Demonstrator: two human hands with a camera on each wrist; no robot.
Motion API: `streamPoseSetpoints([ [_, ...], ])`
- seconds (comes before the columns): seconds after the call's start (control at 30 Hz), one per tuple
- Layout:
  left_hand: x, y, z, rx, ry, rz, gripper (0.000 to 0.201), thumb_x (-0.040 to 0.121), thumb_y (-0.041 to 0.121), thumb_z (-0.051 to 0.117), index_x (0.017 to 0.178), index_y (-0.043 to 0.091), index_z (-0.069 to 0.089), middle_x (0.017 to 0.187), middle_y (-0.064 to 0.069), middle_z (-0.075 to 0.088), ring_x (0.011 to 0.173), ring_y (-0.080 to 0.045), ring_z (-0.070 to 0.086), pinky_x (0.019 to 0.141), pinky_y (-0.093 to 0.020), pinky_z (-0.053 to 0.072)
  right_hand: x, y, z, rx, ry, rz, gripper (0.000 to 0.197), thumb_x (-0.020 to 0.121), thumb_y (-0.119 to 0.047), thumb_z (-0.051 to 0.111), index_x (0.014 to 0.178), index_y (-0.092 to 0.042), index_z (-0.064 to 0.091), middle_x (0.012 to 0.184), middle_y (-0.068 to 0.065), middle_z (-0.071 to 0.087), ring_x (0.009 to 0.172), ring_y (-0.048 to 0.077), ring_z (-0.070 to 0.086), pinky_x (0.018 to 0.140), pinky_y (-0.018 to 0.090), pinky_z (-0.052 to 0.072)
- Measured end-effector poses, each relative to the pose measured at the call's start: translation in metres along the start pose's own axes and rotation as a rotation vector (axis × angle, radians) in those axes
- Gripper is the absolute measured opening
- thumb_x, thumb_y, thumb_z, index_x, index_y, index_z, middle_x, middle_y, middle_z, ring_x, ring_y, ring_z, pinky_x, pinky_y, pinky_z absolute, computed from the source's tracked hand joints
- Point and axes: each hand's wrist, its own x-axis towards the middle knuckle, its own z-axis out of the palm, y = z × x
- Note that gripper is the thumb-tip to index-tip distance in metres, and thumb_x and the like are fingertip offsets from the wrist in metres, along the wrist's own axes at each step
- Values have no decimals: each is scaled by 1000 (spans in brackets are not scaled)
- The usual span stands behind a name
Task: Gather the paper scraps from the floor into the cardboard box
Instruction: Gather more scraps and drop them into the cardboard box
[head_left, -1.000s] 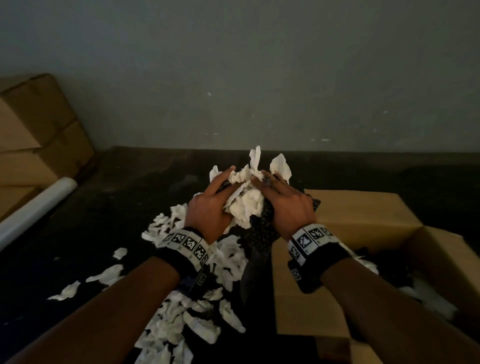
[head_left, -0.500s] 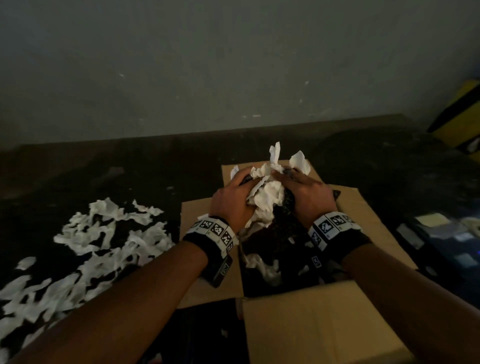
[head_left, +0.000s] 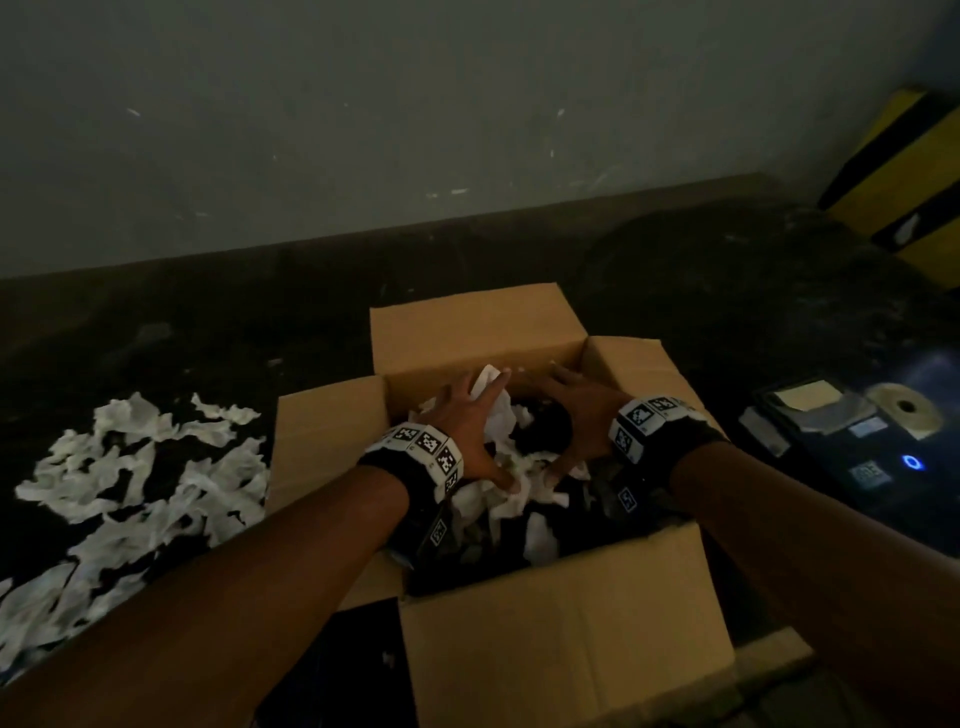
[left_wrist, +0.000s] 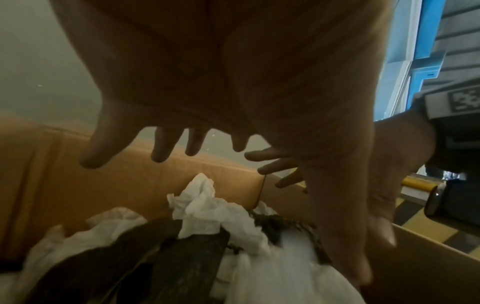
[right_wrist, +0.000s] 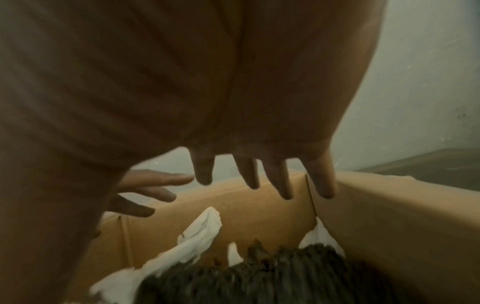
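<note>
With both hands over the open cardboard box (head_left: 561, 660), the fingers are spread wide and hold nothing: left hand (head_left: 467, 421), right hand (head_left: 582, 410). Half a second ago they were pressed together around a wad of paper; that wad now lies under the fingertips inside the box, white scraps (left_wrist: 205, 203) mixed with dark stuff. Most paper scraps (head_left: 140, 478) still sit on the floor (head_left: 208, 332), well left of the left fingers. Likely feather-light, soft, tears easily, slips out singly, so scoop from both sides of the heap and squeeze.
</note>
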Motion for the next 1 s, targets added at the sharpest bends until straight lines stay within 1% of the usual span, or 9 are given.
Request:
streamPoseSetpoints([
  [0.17,19,2,-1,-7,-74,-14,156,48,68,90,156,39,-19,166,1,-23,154,-33,-9,120,-63,16,18,2,-6,-18,-44,61,137,40,-86,73,151,-50,1,165,1,-3,149,36,5,117,60,18],
  [0.37,54,-12,49,64,-160,-8,164,18,104,59,132,52,-48,162,2,-34,153,-33,-16,121,-59,16,42,-1,19,-7,-194,151,145,31,-100,58,142,-56,-25,164,-8,-15,150,36,4,113,65,23],
  [0.43,58,-16,66,113,-209,-39,160,31,102,60,146,46,-36,162,8,-30,153,-30,-12,122,-58,15,53,5,45,-9,-204,151,135,46,-90,68,137,-62,-28,165,-6,-5,146,41,19,104,65,35],
  [0.53,52,-22,94,183,-246,-4,128,78,71,68,149,38,-34,157,10,-36,151,-30,-16,122,-57,6,81,20,96,53,-168,180,135,60,-60,82,124,-69,-37,165,3,6,135,48,37,87,63,49],
  [0.63,52,-21,100,201,-224,-15,135,79,62,75,149,31,-36,152,4,-43,151,-38,-19,120,-59,2,80,15,95,71,-186,154,134,64,-55,82,120,-70,-39,165,6,11,129,49,44,85,61,52],
  [0.73,51,-25,89,138,-203,24,132,69,86,60,152,35,-30,163,3,-30,153,-38,-11,121,-62,12,69,16,72,45,-198,135,122,52,-86,67,132,-71,-23,163,2,20,117,47,54,80,54,57],
  [0.8,52,-30,80,36,-110,75,134,58,97,53,153,42,-24,167,5,-22,154,-36,1,116,-63,26,71,21,66,22,-151,89,125,41,-95,62,134,-71,-19,163,-7,20,126,41,49,89,58,52],
  [0.9,55,-28,58,-36,-48,101,149,46,95,66,159,34,-11,169,5,-8,154,-29,8,119,-58,26,77,22,49,16,-94,76,139,25,-99,63,146,-56,9,155,-11,35,132,29,48,98,55,47],
  [1.0,44,-20,22,-108,-7,110,133,59,73,80,160,22,12,165,-6,17,146,-33,28,116,-51,33,49,-8,2,43,-32,97,107,44,-82,76,136,-37,46,132,-3,56,118,30,57,95,51,49],
])
